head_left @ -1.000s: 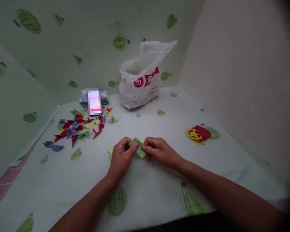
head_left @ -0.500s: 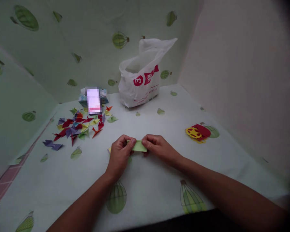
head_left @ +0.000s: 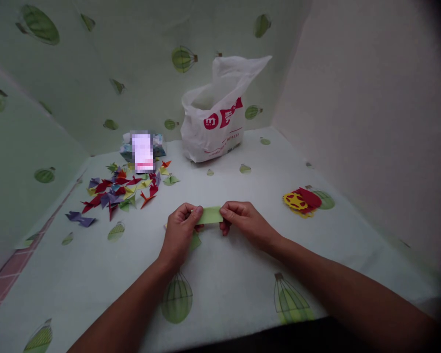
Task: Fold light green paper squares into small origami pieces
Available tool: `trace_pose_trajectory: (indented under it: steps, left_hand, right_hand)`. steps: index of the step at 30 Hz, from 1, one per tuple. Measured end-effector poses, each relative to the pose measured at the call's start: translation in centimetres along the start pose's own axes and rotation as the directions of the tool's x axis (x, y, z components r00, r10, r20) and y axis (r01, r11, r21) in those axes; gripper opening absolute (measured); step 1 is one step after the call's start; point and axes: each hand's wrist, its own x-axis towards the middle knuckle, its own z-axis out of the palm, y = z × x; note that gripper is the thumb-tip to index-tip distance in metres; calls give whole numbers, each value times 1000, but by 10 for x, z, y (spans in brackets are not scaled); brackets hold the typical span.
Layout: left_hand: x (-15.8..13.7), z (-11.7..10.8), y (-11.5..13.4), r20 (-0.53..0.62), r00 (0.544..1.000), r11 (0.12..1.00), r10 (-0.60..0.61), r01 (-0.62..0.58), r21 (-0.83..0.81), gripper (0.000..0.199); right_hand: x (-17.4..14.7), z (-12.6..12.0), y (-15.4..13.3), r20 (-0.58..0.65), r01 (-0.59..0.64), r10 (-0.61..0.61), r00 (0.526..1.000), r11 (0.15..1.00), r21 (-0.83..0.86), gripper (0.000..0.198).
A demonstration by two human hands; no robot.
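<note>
A folded strip of light green paper (head_left: 210, 215) is stretched between my two hands, just above the white cloth. My left hand (head_left: 180, 228) pinches its left end between thumb and fingers. At the other end, my right hand (head_left: 244, 219) grips the strip the same way, with the fingertips partly tucked behind it. Under my left hand, more paper lies on the cloth: a green piece (head_left: 195, 241) shows below the wrist side and a pale edge peeks out at the left, mostly hidden.
Many small folded paper figures (head_left: 119, 191) in several colours are heaped at the left, before a tissue box (head_left: 159, 145) and a blurred-out bright screen (head_left: 143, 152). A white plastic bag (head_left: 213, 127) stands at the back. Red and yellow cut-outs (head_left: 302, 202) lie right.
Both hands have risen slightly and my right hand has shifted a little to the right. More of the green strip shows between them, and it lies more level.
</note>
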Motion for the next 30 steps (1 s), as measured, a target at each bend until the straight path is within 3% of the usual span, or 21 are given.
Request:
trace_pose_trajectory:
  steps: [6,11,15,23,30]
  left_hand:
    - [-1,-2,2,116,993,995,-30,20,94,32]
    - [-3,0,2,33,999,998,-18,16,54,34]
    - [-2,2,2,29,999,1000,-16,16,0,33]
    - [-3,2,3,55,998,998,-30,33,-45,29]
    - [-3,3,2,100,994,999,-50,51,-12,32]
  right_hand:
    - [-1,-1,-5,50,3,2,999,994,-107,30]
    - [-1,0,-2,87,9,-13,996,999,44,28]
    - [0,0,1,104,-12,0,995,994,110,21]
    - [0,0,2,54,-11,5,999,993,117,14]
    - [-2,1,-4,40,11,-10,999,1000,-23,9]
